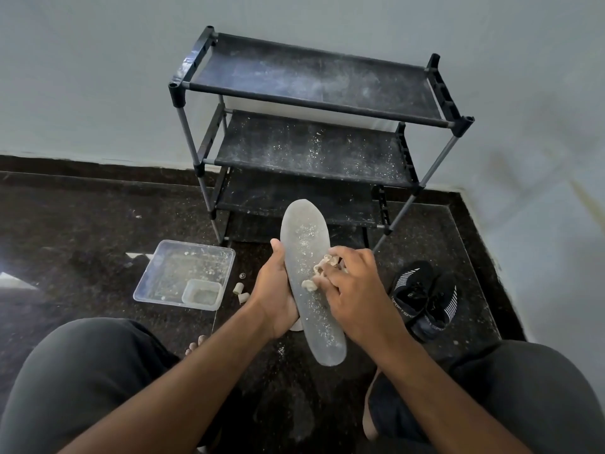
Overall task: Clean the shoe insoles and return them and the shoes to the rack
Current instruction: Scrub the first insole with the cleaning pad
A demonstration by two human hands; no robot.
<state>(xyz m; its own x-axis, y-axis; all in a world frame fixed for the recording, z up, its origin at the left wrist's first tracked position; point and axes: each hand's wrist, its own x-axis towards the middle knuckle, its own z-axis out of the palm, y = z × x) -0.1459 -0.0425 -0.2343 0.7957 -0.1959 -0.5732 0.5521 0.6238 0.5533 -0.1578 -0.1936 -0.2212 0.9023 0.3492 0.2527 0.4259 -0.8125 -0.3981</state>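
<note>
While the grey insole [309, 276] was gripped along its edge by the left hand [273, 291], pale crumbly bits [322, 270] were pressed onto it by the right hand [355, 286], fingers curled. Black shoes [424, 299] were set on the floor, right of the rack [314, 132].

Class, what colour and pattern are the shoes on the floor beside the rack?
The shoes are black with white stripes, seen best in the head view.
</note>
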